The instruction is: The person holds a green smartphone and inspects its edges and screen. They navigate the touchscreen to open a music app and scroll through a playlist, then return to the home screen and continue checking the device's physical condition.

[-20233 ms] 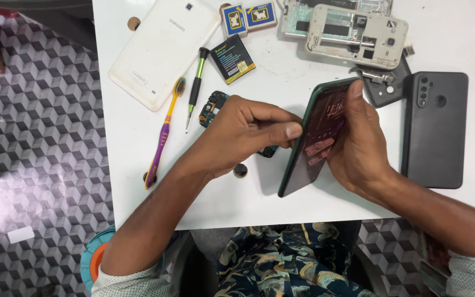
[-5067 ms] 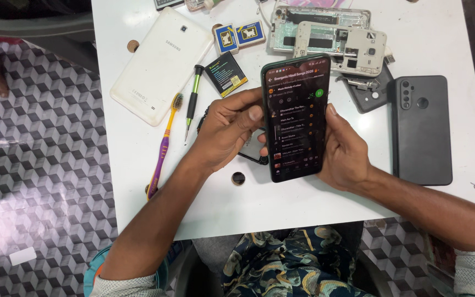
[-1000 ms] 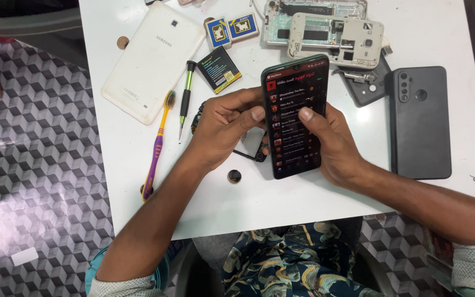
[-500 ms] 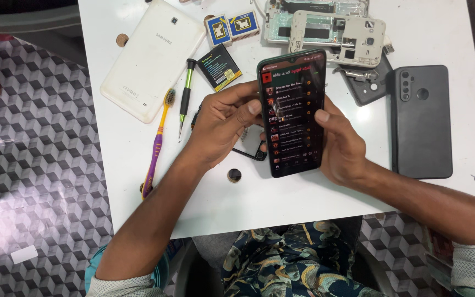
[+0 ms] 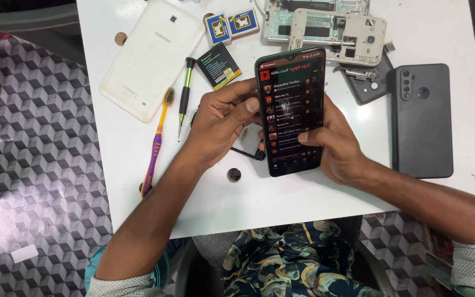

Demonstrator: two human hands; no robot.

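A lit smartphone (image 5: 291,110) is gripped by the right hand (image 5: 333,146) and steadied by left hand (image 5: 221,124) fingers above the white worktop (image 5: 281,198). On-screen checking is judged in hand. A light thumb touch is called for next.

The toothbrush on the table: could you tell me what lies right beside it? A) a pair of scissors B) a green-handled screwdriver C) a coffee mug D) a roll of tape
B: the yellow-and-purple toothbrush lies on the white table just left of a green-handled screwdriver.
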